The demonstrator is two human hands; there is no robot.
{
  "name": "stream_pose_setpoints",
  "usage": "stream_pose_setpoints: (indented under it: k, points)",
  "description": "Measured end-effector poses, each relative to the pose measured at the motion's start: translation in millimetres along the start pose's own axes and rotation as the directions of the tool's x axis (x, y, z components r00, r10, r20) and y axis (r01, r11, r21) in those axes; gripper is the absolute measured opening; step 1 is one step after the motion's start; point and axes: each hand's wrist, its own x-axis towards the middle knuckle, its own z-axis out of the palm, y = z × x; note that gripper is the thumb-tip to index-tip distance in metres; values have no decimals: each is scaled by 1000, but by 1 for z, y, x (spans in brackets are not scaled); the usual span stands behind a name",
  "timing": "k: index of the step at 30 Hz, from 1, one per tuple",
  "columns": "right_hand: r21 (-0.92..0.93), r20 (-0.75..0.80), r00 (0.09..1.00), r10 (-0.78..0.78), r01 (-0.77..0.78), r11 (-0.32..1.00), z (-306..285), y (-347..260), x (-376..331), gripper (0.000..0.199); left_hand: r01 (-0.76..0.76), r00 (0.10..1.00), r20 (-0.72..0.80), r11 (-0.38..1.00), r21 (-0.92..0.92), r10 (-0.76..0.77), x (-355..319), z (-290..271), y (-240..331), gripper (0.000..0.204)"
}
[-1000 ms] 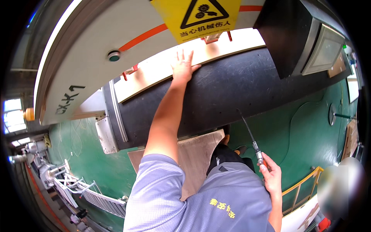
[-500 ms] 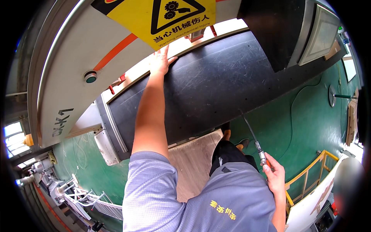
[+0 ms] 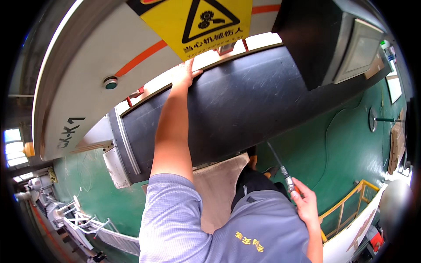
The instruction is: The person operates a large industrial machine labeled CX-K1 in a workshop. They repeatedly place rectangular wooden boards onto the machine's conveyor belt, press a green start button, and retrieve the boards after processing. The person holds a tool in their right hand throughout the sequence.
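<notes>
My left hand (image 3: 183, 73) still lies open and flat on the black roller (image 3: 245, 105), just under the yellow warning sign (image 3: 197, 24), while my right hand (image 3: 305, 205), below the roller, keeps gripping the screwdriver (image 3: 280, 168).

The big roller (image 3: 245, 105) at 12 o'clock looks like black rubber, matt, finely scratched and scuffed. Its end plate (image 3: 115, 166) at 9 o'clock is dull grey metal. The guard (image 3: 87, 65) above is painted metal, smooth and cream. The floor (image 3: 333, 149) is glossy green paint. The shirt (image 3: 219, 228) is soft bluish cloth. The tool (image 3: 280, 166) at 4 o'clock has a thin metal shaft.
</notes>
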Motion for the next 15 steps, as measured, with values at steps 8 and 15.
stream_pose_setpoints:
  k: [8, 15]
  points:
    - [155, 1, 992, -129, 127, 980, -8, 21, -1, 51, -221, 776, -314, 230, -948, -547, -129, -53, 63, 29]
    - [126, 64, 984, -169, 160, 979, -6, 20, 1, 48, -429, 554, -510, 299, -852, -658, -163, -219, 40, 33]
